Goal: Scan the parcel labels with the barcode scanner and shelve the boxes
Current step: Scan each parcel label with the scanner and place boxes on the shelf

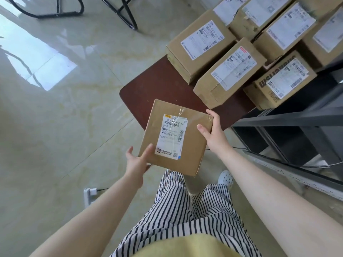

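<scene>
Box: a flat cardboard parcel [174,138] at frame centre, label [171,137] facing up.
Left hand [138,161]: grips the lower-left corner, thumb on top.
Right hand [213,131]: grips the right edge, thumb on top, fingers around the side.
Other parcels [228,67]: upper right, on the dark table [157,89].

Glossy marble-tile floor [65,117] under us, black chair legs [128,13] far off, white power strip [89,196], white perforated clog [225,178].
</scene>
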Tool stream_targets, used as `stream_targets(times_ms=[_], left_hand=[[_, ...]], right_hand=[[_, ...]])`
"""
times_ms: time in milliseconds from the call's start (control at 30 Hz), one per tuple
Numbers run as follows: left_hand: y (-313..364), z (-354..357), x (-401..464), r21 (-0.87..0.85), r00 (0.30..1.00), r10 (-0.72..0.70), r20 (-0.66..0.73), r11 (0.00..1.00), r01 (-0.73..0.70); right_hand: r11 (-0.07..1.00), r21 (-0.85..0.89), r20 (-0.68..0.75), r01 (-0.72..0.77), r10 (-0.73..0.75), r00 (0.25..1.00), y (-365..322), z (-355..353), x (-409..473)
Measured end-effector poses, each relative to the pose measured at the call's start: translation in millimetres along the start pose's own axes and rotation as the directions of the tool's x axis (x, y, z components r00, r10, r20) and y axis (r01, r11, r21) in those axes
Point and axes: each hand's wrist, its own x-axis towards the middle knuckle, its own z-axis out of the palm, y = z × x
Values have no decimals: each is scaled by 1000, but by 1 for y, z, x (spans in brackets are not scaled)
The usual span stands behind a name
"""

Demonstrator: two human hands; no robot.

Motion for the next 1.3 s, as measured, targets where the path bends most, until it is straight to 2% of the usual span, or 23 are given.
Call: stream_targets(times_ms=[33,100,200,267,333,500,667,733,900,1000,1167,1300], left_hand=[[8,-7,8,19,999,22,23,1000,-23],[21,-20,24,161,993,43,114,985,-61],[30,-28,38,334,950,-43,309,940,-66],[34,-22,37,354,910,-84,406,932,-71],[37,-12,28,341,881,-97,462,937,-76],[24,-18,5,294,870,-112,480,955,-39],[29,-25,-21,147,891,-1,453,986,-73],[46,-28,-31,111,881,70,468,984,-138],[99,-33,-60,77,777,202,596,949,-305],[123,-25,-79,44,724,268,636,924,-380],[146,13,-116,89,609,247,754,880,-466],[159,62,-151,-1,513,316,798,852,-523]], right_hand=[[1000,13,-2,-10,10,1000,2,1,2],[995,60,-9,-76,77,997,5,2,3],[944,220,10,-244,248,969,11,12,2],[869,348,64,-353,353,933,11,20,-2],[824,411,81,-390,393,916,8,20,-6],[877,331,122,-348,326,937,-10,1,-15],[917,302,101,-262,243,965,-59,-5,-25],[919,318,87,-232,215,973,-82,-9,-30],[926,345,59,-149,137,989,-132,-29,-41],[919,382,-21,-99,116,993,-156,-47,-50],[935,351,-93,-53,91,991,-190,-102,-78],[956,292,-205,5,57,977,-208,-164,-110]])
